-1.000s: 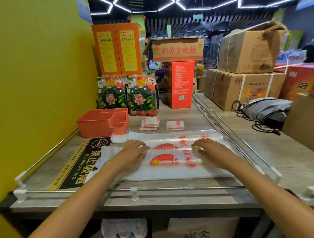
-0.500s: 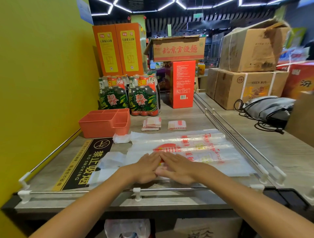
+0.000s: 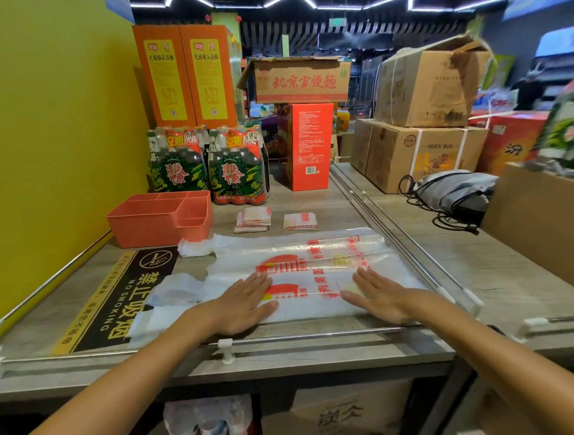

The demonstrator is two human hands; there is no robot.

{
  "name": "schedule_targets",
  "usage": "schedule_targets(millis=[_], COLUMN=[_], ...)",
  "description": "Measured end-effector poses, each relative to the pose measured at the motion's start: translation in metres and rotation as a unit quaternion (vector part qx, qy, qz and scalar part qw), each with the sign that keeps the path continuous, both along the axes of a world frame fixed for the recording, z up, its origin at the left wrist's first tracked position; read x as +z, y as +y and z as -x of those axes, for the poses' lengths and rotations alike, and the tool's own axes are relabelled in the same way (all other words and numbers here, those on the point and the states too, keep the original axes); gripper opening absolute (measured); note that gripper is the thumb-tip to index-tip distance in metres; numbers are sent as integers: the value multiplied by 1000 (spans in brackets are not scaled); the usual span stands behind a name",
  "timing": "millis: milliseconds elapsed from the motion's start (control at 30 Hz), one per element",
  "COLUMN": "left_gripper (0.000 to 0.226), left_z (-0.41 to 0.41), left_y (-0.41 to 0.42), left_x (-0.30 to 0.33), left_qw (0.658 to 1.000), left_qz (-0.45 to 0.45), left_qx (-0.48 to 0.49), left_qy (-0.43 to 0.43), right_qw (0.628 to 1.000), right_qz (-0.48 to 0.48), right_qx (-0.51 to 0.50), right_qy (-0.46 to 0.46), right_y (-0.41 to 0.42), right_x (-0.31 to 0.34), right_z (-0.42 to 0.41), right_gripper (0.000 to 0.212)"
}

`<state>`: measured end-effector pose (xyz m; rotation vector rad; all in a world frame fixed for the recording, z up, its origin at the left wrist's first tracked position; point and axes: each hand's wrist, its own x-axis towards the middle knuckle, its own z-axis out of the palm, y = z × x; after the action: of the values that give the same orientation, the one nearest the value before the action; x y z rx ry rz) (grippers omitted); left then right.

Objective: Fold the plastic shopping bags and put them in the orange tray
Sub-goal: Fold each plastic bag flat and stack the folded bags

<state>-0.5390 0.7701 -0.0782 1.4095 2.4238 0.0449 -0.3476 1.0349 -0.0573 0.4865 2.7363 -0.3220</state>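
On counter [image 3: 310, 205], flat hands pressing bag [image 3: 310, 264], handles bunched

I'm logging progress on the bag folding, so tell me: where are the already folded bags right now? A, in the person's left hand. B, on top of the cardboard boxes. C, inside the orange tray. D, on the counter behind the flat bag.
D: two small folded bags lie on the counter beyond the flat bag, beside the orange tray, not in it.

A yellow wall [image 3: 62, 124] runs along the left of a grey wood-grain desk [image 3: 310, 198] edged with thin metal rails [image 3: 310, 334]. Stacked cardboard boxes [image 3: 425, 90] stand at the back right, under a dark ceiling with white strip lights [image 3: 310, 3].
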Motion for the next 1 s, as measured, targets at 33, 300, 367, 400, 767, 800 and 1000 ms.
schedule_targets(millis=[33, 300, 367, 400, 767, 800, 1000], left_gripper=[72, 71, 71, 71, 62, 60, 45], left_z=[-1, -7, -7, -7, -3, -3, -2], left_y=[0, 1, 1, 1, -8, -9, -6], left_x=[1, 4, 5, 5, 2, 3, 7], left_qw=[1000, 1000, 1000, 1000, 997, 996, 988], left_qz=[0, 2, -1, -2, -73, -88, -120], left_qx=[0, 11, 12, 11, 16, 23, 19], left_qy=[-2, -12, -14, -14, -5, 3, 99], right_qw=[1000, 999, 998, 998, 989, 988, 983], right_qz=[4, 16, 11, 4, -78, -83, -147], right_qx=[-7, -48, -62, -69, -129, -132, -72], right_qy=[-4, -2, 2, 2, 3, -1, 82], right_y=[5, 5, 6, 5, 11, 16, 2], right_x=[3, 3, 4, 4, -10, -13, 9], right_z=[-5, -12, -11, -10, -5, -3, 5], right_gripper=[125, 113, 97, 94, 147, 152, 108])
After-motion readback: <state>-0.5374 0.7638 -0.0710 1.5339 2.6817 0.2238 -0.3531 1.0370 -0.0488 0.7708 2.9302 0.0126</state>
